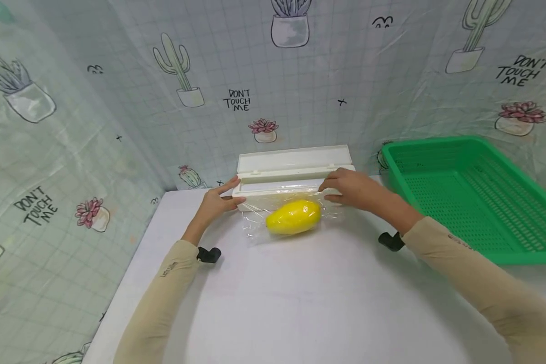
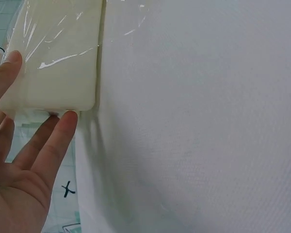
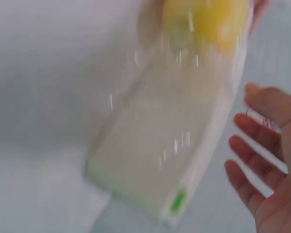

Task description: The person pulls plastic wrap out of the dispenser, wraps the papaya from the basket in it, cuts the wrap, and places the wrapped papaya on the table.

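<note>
A long white cling film dispenser box [image 1: 279, 177] lies across the back of the table with its lid [image 1: 296, 157] raised. Clear film [image 1: 254, 230] hangs over its front and covers a yellow oval fruit [image 1: 293, 217]. My left hand [image 1: 214, 205] holds the box's left end, thumb on one face and fingers against the end, as the left wrist view shows. At the right end, my right hand [image 1: 357, 191] hovers close to the film. In the right wrist view, which is blurred, the fingers [image 3: 252, 133] are spread apart from the box.
A green perforated basket [image 1: 437, 189] stands at the right, beside my right forearm. Behind the white table [image 1: 277, 303] hangs a cactus-print sheet [image 1: 314, 86], which also lines the left side. Dark wrist-worn pieces [image 1: 209, 255] show at both cuffs.
</note>
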Available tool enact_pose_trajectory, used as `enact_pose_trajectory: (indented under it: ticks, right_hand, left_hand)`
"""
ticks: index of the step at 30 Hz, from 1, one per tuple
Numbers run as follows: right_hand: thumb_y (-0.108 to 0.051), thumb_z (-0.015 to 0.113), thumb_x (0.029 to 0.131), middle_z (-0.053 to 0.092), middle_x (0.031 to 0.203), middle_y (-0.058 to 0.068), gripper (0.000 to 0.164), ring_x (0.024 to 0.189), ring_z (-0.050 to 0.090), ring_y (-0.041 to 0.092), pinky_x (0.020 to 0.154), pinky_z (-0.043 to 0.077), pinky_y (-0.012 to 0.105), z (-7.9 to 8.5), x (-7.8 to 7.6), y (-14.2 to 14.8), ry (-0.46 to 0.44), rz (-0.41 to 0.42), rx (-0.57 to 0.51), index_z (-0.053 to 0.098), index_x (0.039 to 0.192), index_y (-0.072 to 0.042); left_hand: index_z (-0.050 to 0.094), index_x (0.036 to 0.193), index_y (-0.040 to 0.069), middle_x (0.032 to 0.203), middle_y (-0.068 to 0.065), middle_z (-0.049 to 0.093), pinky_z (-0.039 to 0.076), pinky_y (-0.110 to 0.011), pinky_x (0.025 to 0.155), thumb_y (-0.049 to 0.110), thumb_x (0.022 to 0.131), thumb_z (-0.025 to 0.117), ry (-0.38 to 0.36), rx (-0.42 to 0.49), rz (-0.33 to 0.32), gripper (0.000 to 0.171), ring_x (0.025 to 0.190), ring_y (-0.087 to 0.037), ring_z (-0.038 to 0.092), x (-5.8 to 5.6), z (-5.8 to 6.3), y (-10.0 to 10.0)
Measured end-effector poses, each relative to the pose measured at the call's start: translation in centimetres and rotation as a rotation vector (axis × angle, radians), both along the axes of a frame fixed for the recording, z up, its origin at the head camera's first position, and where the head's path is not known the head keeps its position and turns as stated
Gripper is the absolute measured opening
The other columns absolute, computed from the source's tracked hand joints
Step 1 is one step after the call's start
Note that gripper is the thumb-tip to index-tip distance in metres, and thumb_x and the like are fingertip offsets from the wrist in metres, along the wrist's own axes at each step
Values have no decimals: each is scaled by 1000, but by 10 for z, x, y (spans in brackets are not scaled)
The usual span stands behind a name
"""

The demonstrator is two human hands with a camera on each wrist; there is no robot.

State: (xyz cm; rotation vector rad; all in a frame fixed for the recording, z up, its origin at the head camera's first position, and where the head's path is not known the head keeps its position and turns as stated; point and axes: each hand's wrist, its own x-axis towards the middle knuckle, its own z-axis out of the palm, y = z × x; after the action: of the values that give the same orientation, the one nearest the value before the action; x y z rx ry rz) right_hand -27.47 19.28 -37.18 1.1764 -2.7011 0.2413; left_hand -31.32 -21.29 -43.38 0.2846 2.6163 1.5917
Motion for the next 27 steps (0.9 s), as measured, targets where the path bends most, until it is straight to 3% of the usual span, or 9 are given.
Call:
enact_pose_trajectory:
  ticks: [6,11,14,19,23,27]
  right_hand:
    - [-28,82,88,63,137,10,51,126,57,32,107,49,47,-27,22,-31,-35,135,-41,65,134,-11]
    - [-29,83,87,57,144,11,59,133,51,34,113,43,50,-38,29,-45,-18,113,-15,60,140,-13]
    - [-29,83,87,56,142,11,60,132,51,33,113,43,49,-39,30,-51,-2,88,-7,59,140,-14]
    - [-29,84,86,56,140,11,61,128,52,32,111,45,46,-40,30,-57,2,44,-10,59,140,-14]
    - [-30,84,86,55,141,10,62,126,52,32,110,46,45,-43,30,-58,-15,3,-10,59,140,-14]
    - [-29,84,86,56,140,10,61,124,52,32,107,48,45,-44,28,-58,-32,-17,-27,58,140,-13]
  left_hand:
    - [41,157,26,165,16,26,50,-48,106,39,90,78,-8,-171,-51,77,137,-31,52,0,13,-2]
    - [52,150,21,168,1,26,32,-61,117,43,93,75,24,-270,-82,65,150,-36,30,9,30,6]
    - [60,142,20,166,-4,31,26,-65,118,43,94,73,73,-311,-66,55,153,-35,24,23,37,15]
    - [72,122,15,152,-6,51,32,-62,117,33,95,74,196,-334,-72,32,146,-33,38,50,38,34]
    - [78,104,10,136,-7,65,41,-56,112,19,93,76,342,-306,-114,14,134,-31,53,69,33,47]
    - [80,95,8,127,-5,69,49,-49,106,12,91,78,449,-310,-221,6,124,-29,61,82,27,58]
